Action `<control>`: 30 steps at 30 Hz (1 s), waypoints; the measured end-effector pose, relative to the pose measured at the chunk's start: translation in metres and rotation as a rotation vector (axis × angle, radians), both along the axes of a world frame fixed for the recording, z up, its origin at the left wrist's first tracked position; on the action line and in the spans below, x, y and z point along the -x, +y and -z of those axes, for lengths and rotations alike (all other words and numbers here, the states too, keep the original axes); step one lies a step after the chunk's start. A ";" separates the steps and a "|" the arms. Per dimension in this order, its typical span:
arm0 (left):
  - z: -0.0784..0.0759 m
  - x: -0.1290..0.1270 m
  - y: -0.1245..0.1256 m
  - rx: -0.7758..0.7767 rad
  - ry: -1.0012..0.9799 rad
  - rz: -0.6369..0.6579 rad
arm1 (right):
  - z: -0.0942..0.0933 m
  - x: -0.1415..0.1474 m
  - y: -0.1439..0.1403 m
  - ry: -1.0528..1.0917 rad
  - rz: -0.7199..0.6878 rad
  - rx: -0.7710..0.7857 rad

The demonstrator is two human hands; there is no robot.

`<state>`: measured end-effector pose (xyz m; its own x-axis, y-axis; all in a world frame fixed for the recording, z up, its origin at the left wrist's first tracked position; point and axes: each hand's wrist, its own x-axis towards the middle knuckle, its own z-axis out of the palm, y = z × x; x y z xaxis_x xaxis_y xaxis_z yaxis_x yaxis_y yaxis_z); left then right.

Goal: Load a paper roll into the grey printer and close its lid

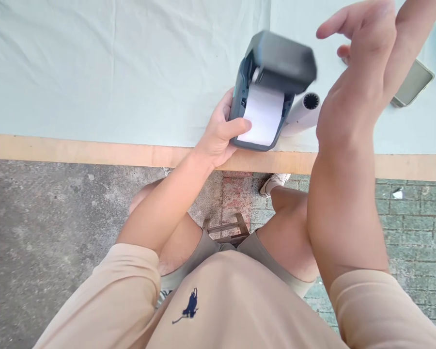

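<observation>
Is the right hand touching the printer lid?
Apart. In the head view, the right hand is raised to the right of the open printer lid, with cloth visible between them; the left hand grips the printer.

The left hand point(220, 133) reaches forward on a bare, nearly straight arm, fingers curled in a grip and the thumb laid flat across the front. The right hand point(359, 46) is lifted higher, forearm raised steeply, fingers loosely spread, holding nothing.

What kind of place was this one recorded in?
Probably an outdoor work spot or stall: a cloth-covered table with a bare wooden edge stands over rough concrete and brick paving. The left hand steadies an open small printer on it.
</observation>
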<state>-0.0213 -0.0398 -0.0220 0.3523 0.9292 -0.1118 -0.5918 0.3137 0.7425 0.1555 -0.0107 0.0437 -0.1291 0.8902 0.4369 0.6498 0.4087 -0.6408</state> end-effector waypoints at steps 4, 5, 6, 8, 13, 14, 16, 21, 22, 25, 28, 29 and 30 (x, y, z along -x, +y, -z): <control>-0.001 0.000 -0.001 0.020 -0.015 -0.015 | -0.002 0.015 -0.009 0.046 -0.083 -0.088; -0.002 0.000 -0.001 0.027 -0.023 -0.018 | -0.003 0.017 -0.010 -0.041 -0.153 -0.015; -0.002 0.001 -0.001 0.034 -0.033 -0.021 | -0.003 0.019 -0.012 -0.122 -0.202 0.057; -0.003 0.001 -0.002 0.057 -0.057 -0.027 | -0.004 0.020 -0.013 -0.195 -0.224 0.133; 0.002 0.001 -0.001 0.189 -0.018 -0.105 | -0.001 0.023 -0.013 -0.181 -0.182 0.190; 0.002 0.000 0.000 0.192 -0.008 -0.113 | 0.000 0.024 -0.013 -0.170 -0.181 0.206; 0.003 -0.002 0.002 0.164 0.003 -0.112 | 0.000 0.024 -0.012 -0.162 -0.188 0.204; 0.003 -0.005 0.006 0.156 0.047 -0.141 | -0.008 0.016 -0.015 -0.279 -0.252 0.108; 0.004 -0.005 0.007 0.157 0.049 -0.145 | -0.009 0.013 -0.016 -0.312 -0.264 0.114; 0.006 -0.005 0.008 0.136 0.020 -0.116 | -0.012 0.009 -0.018 -0.370 -0.269 0.115; 0.007 -0.005 0.009 0.109 -0.030 -0.075 | -0.008 0.012 -0.015 -0.267 -0.133 -0.026; 0.006 -0.004 0.009 0.107 -0.038 -0.079 | -0.006 0.014 -0.014 -0.180 -0.037 -0.127; 0.005 -0.004 0.008 0.112 -0.039 -0.079 | -0.004 0.016 -0.013 -0.081 0.066 -0.236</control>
<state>-0.0178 -0.0318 -0.0269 0.2843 0.9368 -0.2041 -0.6457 0.3445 0.6815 0.1398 -0.0233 0.0479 -0.1172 0.7723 0.6244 0.7253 0.4960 -0.4774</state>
